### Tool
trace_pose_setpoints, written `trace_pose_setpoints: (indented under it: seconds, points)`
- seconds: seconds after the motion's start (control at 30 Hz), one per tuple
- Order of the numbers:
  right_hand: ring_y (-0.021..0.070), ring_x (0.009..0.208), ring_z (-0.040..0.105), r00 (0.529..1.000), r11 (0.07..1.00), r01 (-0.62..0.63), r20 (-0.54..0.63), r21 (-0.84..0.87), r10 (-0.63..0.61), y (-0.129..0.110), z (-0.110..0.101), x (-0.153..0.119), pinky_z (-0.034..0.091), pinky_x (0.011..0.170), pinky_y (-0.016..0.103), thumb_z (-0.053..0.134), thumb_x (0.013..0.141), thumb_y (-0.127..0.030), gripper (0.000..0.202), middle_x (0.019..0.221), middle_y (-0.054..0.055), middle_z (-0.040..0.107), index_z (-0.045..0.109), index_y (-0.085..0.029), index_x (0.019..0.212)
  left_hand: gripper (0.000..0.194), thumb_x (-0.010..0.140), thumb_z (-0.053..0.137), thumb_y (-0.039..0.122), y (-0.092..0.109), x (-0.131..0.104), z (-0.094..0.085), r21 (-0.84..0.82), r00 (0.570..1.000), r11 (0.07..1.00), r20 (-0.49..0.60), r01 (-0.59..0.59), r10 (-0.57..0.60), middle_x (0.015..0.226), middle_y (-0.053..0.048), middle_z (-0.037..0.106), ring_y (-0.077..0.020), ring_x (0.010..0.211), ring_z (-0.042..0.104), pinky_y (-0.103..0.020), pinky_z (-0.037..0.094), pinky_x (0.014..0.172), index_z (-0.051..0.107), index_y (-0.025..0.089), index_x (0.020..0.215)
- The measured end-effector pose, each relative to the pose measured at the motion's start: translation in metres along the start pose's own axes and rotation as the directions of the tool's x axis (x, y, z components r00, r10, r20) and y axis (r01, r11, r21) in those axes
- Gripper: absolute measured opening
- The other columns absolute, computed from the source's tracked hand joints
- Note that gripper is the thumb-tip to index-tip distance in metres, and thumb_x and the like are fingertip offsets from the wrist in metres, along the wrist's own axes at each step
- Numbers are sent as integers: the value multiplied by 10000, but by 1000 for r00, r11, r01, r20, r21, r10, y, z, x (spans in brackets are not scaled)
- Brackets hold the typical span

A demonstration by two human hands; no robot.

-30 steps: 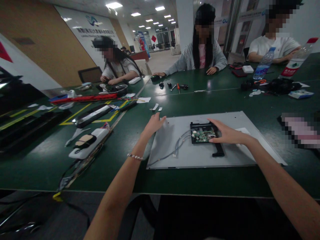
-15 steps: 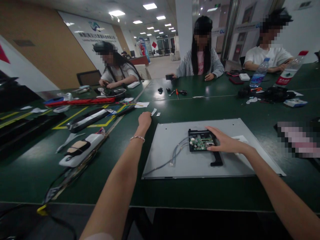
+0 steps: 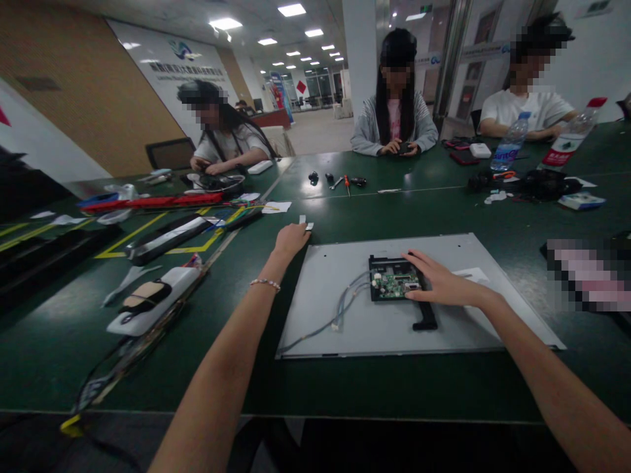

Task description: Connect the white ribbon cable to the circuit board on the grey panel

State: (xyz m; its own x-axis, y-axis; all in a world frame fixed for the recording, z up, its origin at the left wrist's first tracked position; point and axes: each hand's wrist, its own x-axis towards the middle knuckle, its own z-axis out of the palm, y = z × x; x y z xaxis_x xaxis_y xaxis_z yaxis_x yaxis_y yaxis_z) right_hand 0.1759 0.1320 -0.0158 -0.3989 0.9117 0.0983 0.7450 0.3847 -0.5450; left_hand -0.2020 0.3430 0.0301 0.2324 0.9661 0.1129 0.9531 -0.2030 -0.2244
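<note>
A flat grey panel point(image 3: 463, 332) lies on the green table. On it rests a black bracket point(image 3: 426, 316) with a green circuit board point(image 3: 392, 284), and thin grey cables point(image 3: 340, 302) run from it to the left. My right hand point(image 3: 434, 281) lies over the bracket's right side, fingers stretched to its upper edge and thumb near the board. Past the panel's upper left corner, my left hand point(image 3: 292, 240) has its fingers curled together, tips at a small white piece point(image 3: 309, 226). Just behind them is a white strip point(image 3: 302, 219); its lower part is hidden.
To the left lie a white bar-shaped device point(image 3: 158, 302), a black-and-white unit point(image 3: 170, 238) and wiring. Small tools, including an orange screwdriver point(image 3: 347, 185), sit further back. Bottles point(image 3: 510, 146) stand at the right. Three people sit across the table.
My left hand has moved slightly right, up to the small white piece; the strip now stands more upright in view. My right hand stays at the bracket. The middle person's hands have come together.
</note>
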Motion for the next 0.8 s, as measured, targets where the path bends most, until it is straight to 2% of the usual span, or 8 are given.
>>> trace_pose_setpoints:
  seconds: [0.1, 0.27, 0.43, 0.53, 0.63, 0.8]
  points:
    - [379, 1457, 260, 1000, 1000, -8, 6, 3, 8, 0, 0, 0, 320, 1149, 592, 596, 843, -589, 912, 1649, 61, 142, 112, -355, 1579, 377, 978, 415, 348, 0, 5, 3, -10, 1000, 1000, 1, -26, 26, 1087, -177, 699, -259, 1037, 657, -319, 486, 908, 636, 122, 1184]
    - [384, 1453, 269, 999, 999, -29, 20, 20, 29, -4, -3, 0, 336, 1133, 601, 589, 838, -618, 895, 1646, 76, 153, 159, -346, 1574, 360, 987, 352, 201, 1, 18, 12, -16, 999, 999, -7, -43, 43, 1079, -206, 693, -265, 1062, 657, -330, 472, 939, 682, 75, 1056]
    - [375, 1463, 247, 1000, 1000, -23, 19, 14, 22, -6, -4, 0, 301, 1155, 584, 591, 837, -616, 879, 1643, 85, 166, 191, -337, 1568, 370, 965, 333, 134, 3, 20, 10, -16, 999, 999, -16, -33, 33, 1075, -224, 688, -286, 1063, 661, -358, 486, 927, 687, 62, 1047]
    - [369, 1469, 232, 999, 1000, -15, 30, 20, 14, -6, -3, 0, 288, 1162, 579, 586, 840, -619, 883, 1643, 97, 160, 183, -328, 1570, 364, 961, 337, 128, 5, 15, 0, -11, 1000, 1000, -10, -23, 22, 1068, -217, 694, -273, 1053, 666, -343, 494, 918, 684, 66, 1051]
    - [374, 1466, 239, 1000, 1000, -12, 19, 27, 11, -5, -2, 0, 292, 1155, 595, 598, 834, -613, 899, 1642, 97, 166, 162, -340, 1572, 354, 951, 349, 118, 14, 4, -17, 3, 999, 999, 0, -35, 35, 1056, -202, 703, -273, 1035, 672, -342, 506, 906, 688, 83, 1047]
    - [367, 1464, 250, 1000, 998, -17, 21, 66, 16, -3, 0, 0, 300, 1153, 582, 597, 831, -618, 927, 1645, 103, 148, 128, -331, 1576, 339, 933, 367, 84, 49, -40, -46, 3, 988, 989, -36, -147, 147, 996, -171, 713, -276, 962, 692, -352, 531, 847, 693, 110, 1022]
